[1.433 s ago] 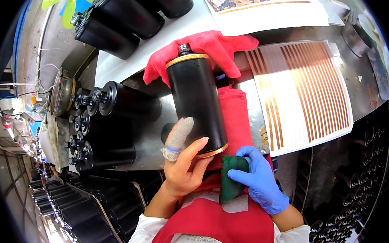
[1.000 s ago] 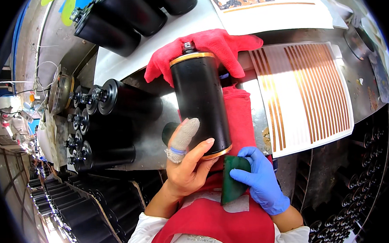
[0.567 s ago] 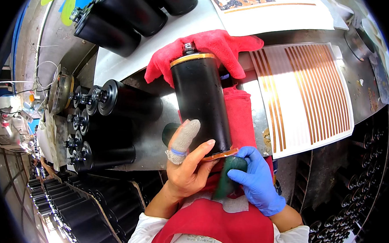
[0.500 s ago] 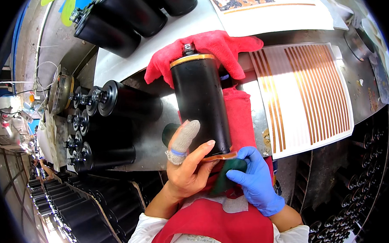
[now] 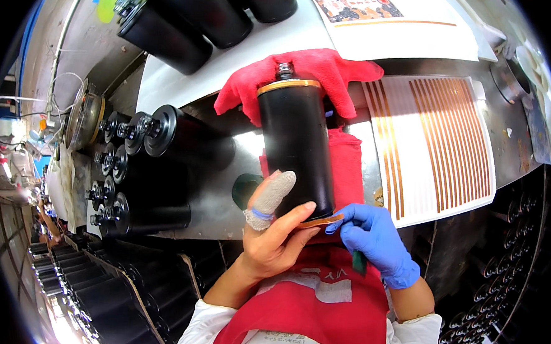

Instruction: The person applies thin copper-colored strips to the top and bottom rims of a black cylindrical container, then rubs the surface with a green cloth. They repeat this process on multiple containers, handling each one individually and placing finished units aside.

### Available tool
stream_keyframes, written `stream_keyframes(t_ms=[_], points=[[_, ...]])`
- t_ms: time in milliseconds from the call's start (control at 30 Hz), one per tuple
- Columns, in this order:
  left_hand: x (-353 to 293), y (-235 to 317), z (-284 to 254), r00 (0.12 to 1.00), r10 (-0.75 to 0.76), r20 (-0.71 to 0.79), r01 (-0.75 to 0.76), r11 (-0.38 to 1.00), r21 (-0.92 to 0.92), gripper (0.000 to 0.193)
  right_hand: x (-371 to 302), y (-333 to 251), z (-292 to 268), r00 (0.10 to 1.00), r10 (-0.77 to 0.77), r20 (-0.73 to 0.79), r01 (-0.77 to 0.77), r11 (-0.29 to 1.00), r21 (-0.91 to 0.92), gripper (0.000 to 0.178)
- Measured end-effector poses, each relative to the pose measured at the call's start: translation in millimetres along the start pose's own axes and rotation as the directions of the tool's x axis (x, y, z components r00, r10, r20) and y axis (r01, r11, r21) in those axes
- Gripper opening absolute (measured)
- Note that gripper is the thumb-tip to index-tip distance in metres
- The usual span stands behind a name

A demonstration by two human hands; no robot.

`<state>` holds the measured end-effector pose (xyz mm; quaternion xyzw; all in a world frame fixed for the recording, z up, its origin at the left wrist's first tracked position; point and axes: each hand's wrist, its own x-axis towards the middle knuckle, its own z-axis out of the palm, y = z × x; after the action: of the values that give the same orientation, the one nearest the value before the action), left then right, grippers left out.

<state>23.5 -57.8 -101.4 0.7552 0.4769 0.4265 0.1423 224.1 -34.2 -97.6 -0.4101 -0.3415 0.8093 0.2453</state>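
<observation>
A black cylindrical bottle lies with its glass neck pointing away from me and a gold band round its far shoulder. My left hand is closed on its near end, with a knitted cover on one finger. A loose copper-coloured strip runs along that near edge. The blue-gloved fingers of my right hand pinch the strip's right end. From below the same hand sticks a dark green flat piece, mostly hidden by the glove. Red cloth lies under the bottle.
A white sheet of copper-coloured strips lies to the right on the metal table. Several black bottles lie at the left, others at the far left on white paper. A dark green rounded piece rests beside my left hand. Racks of bottles stand below both sides.
My right hand has shifted slightly right and now pinches the strip's end. The green piece has swung down from beside the bottle's near end to below the glove. The whole view has shifted a little.
</observation>
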Motion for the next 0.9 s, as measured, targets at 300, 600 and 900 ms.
stream_keyframes(t_ms=[300,600,900], points=[[-9,-29,3,0.964,-0.265,-0.021,0.264,0.964,-0.043,0.073,-3,-35,17,0.954,-0.205,-0.218,0.067,0.856,-0.513,0.009],[0,-22,-9,0.945,-0.316,-0.083,0.277,0.911,-0.307,0.083,-36,-51,5,0.929,-0.282,-0.239,0.089,0.799,-0.595,0.003],[-10,-37,-14,0.972,-0.223,0.066,0.229,0.869,-0.438,0.091,-47,-60,-1,0.886,-0.385,-0.257,0.217,0.836,-0.505,0.005]])
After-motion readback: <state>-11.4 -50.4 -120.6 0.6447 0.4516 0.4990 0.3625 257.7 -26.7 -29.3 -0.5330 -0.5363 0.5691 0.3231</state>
